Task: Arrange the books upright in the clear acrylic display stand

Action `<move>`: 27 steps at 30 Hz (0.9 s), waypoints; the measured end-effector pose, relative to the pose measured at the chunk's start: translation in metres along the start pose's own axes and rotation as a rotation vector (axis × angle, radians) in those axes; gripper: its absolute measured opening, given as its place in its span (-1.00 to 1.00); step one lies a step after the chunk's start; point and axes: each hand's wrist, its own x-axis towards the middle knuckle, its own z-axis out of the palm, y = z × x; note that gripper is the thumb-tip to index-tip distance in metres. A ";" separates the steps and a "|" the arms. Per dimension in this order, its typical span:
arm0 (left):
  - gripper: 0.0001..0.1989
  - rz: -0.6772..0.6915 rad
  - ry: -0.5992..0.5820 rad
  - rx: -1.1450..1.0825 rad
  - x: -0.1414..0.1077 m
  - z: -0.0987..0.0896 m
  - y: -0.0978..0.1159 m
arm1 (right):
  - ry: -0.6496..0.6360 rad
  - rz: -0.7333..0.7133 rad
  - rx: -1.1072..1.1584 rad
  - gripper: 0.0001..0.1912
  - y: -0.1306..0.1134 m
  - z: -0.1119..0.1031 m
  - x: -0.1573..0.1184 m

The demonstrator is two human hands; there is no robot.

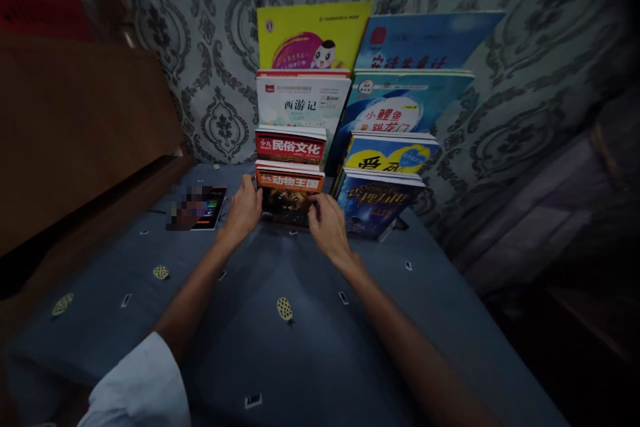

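Observation:
Two columns of upright books stand against the patterned wall. At the front of the left column is a dark book with an orange band (286, 205); behind it are a red-banded book (290, 145), a white book (303, 97) and a yellow one (310, 30). My left hand (244, 205) is at the front book's left edge, fingers curled against it. My right hand (327, 221) touches its right side with fingers bent, between it and the dark blue book (377, 207). Both hands appear to hold the front book between them.
The right column also has a yellow-and-blue book (390, 155), a teal book (405, 103) and a blue book (425, 40). A booklet (213, 207), partly pixelated, lies left on the blue cloth (310, 367). A wooden headboard (85, 127) rises at left.

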 end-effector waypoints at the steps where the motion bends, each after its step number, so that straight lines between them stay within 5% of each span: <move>1: -0.83 0.006 0.001 0.005 0.000 0.001 -0.001 | -0.002 0.002 0.000 -0.76 0.000 0.001 0.000; 10: -0.88 0.012 0.013 0.009 0.003 0.012 -0.012 | -0.004 0.018 -0.049 -0.71 -0.001 0.006 -0.003; 27: -0.80 -0.009 -0.057 0.247 0.016 0.002 0.000 | -0.060 0.121 -0.035 -0.67 0.000 0.010 -0.002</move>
